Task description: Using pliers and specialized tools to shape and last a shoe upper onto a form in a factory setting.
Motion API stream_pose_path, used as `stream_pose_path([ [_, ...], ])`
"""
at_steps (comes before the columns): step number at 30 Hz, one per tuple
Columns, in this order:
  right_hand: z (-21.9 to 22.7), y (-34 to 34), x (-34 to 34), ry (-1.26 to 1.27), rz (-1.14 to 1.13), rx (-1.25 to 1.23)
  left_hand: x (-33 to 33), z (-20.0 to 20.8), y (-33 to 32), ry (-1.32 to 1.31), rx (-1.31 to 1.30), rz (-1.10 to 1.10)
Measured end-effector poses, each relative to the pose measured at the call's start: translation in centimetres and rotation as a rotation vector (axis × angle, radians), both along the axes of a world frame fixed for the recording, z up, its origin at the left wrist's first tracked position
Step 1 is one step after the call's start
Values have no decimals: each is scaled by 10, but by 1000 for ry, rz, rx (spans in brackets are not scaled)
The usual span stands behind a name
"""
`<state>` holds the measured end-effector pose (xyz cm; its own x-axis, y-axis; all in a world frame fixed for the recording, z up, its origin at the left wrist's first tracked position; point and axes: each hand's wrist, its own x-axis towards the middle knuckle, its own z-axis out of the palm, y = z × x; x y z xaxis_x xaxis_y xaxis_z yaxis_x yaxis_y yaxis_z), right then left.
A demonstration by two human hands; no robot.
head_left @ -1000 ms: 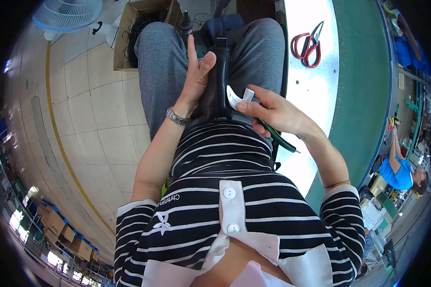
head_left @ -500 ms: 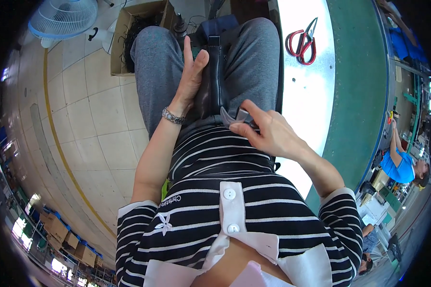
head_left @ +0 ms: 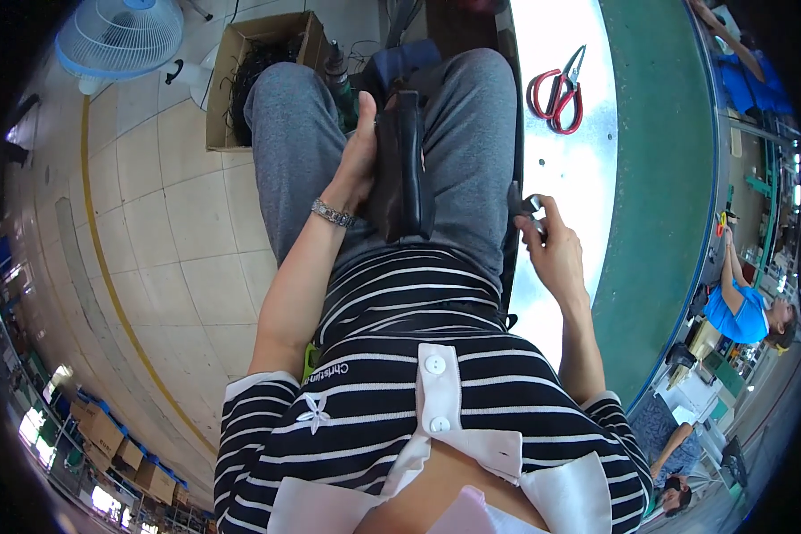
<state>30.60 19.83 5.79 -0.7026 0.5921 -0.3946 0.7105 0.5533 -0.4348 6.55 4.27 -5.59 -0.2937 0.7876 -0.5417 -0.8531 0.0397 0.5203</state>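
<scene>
Between my thighs stands a black leather piece [head_left: 399, 178], bag-like, with a raised padded ridge along its right side. My left hand [head_left: 358, 165] holds it by its left side, thumb up along the edge; the other fingers are mostly hidden by the leather. My right hand [head_left: 554, 254] is apart from the leather, over the near left edge of the white tabletop. Its thumb and fingers pinch a small grey metal tool [head_left: 530, 206]; its kind I cannot make out. Farther up that tabletop lies a pair of red-handled scissors [head_left: 558, 96], its blades pointing away from me.
To my right runs the white tabletop [head_left: 587, 169], bordered by a green surface [head_left: 659, 178]. A cardboard box [head_left: 227, 116] of black strands stands beyond my left knee, near a blue-and-white fan [head_left: 120, 40]. A bottle [head_left: 336, 67] is near the box. Co-workers [head_left: 737, 311] sit at far right.
My right hand has carried the metal tool away from the leather, rightward to the tabletop edge. The leather piece has tilted and come slightly nearer me; my left fingers have gone behind it.
</scene>
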Motion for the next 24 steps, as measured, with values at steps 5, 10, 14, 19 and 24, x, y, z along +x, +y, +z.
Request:
stream_pose_path([
  [5, -31, 29, 36, -116, -163, 338, -2, 14, 15, 152, -172, 14],
  [10, -41, 38, 47, -128, -247, 387, -20, 29, 24, 177, -158, 52],
  [14, -46, 34, 45, 3, -183, 508, -25, 48, 27, 194, -77, 29],
  [19, -44, 22, 7, 385, -103, 335, -11, 96, 24, 499, 64, -58],
  [24, -29, -3, -45, 517, -58, 109, -11, 114, 23, 707, 238, -159],
])
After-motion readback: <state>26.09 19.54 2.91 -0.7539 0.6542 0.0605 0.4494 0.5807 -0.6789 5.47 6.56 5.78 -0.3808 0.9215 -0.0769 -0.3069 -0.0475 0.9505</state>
